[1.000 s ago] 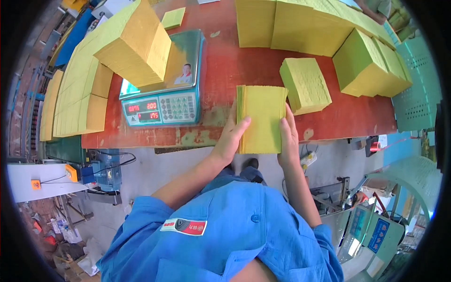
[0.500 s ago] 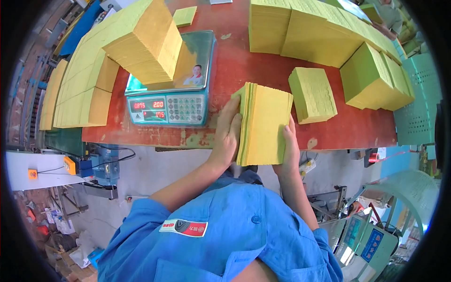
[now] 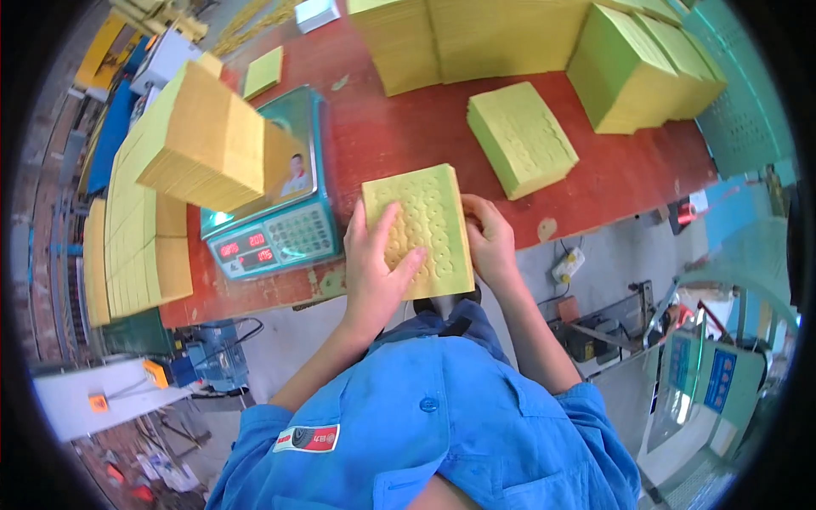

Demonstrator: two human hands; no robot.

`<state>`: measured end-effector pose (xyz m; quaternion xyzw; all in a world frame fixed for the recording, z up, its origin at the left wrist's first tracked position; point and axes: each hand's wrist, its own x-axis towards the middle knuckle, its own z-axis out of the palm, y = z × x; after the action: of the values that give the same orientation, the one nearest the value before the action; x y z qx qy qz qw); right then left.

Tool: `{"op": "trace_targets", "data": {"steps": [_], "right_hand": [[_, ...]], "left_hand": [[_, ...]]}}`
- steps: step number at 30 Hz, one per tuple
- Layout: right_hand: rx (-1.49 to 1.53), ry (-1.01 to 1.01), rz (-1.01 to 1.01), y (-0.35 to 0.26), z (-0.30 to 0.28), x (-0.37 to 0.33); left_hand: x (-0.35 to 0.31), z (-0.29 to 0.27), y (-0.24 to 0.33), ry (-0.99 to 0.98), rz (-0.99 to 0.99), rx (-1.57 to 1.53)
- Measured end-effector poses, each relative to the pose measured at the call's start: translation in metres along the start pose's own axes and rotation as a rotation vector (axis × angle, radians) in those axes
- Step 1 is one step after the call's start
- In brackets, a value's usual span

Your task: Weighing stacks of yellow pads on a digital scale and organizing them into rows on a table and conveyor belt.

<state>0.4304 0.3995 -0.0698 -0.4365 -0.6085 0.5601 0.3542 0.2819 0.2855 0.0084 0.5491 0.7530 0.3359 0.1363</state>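
Note:
I hold a stack of yellow paper sheets (image 3: 440, 238) in front of me at the table's near edge, its ring-stamped face turned up toward me. My left hand (image 3: 374, 265) grips it from the left, thumb and fingers spread over the stamped face. At the right edge, my right hand (image 3: 493, 245) has its fingers bent against the sheets; some fingertips are hidden. A smaller stack of the same stamped paper (image 3: 523, 140) lies beyond my right hand. To the left, a teal digital scale (image 3: 293, 236) bears a tall yellow paper block (image 3: 204, 132).
The red table (image 3: 374, 127) carries long rows of yellow paper stacks (image 3: 501, 42) at the back right. More stacks (image 3: 157, 255) line the left side. A thin yellow pad (image 3: 263, 72) lies behind the scale. A perforated teal panel (image 3: 744, 76) stands at the right end.
The held stack has turned from its side edge to its stamped face. My left hand moved from its side onto that face. The view has shifted and rotated.

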Motion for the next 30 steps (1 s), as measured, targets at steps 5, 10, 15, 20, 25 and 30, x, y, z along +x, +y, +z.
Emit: {"op": "trace_targets", "data": {"steps": [5, 10, 15, 20, 25, 30], "right_hand": [[0.060, 0.079, -0.010, -0.033, -0.019, -0.008], [0.335, -0.034, 0.180, -0.037, -0.019, -0.008], [0.353, -0.043, 0.171, -0.033, -0.017, -0.005], [0.277, -0.077, 0.186, -0.038, -0.018, -0.002], [-0.081, -0.039, 0.140, -0.058, -0.017, -0.003], [-0.363, 0.009, -0.202, -0.109, -0.004, -0.013]], "left_hand": [[0.000, 0.011, -0.003, 0.007, 0.013, -0.059], [-0.001, 0.013, -0.001, -0.010, 0.006, -0.083], [-0.006, 0.016, -0.006, -0.007, -0.015, -0.102], [-0.010, 0.019, -0.014, 0.028, -0.054, -0.301], [-0.009, 0.017, -0.014, 0.071, -0.115, -0.481], [-0.014, 0.021, -0.022, 0.097, -0.225, -0.728]]}}
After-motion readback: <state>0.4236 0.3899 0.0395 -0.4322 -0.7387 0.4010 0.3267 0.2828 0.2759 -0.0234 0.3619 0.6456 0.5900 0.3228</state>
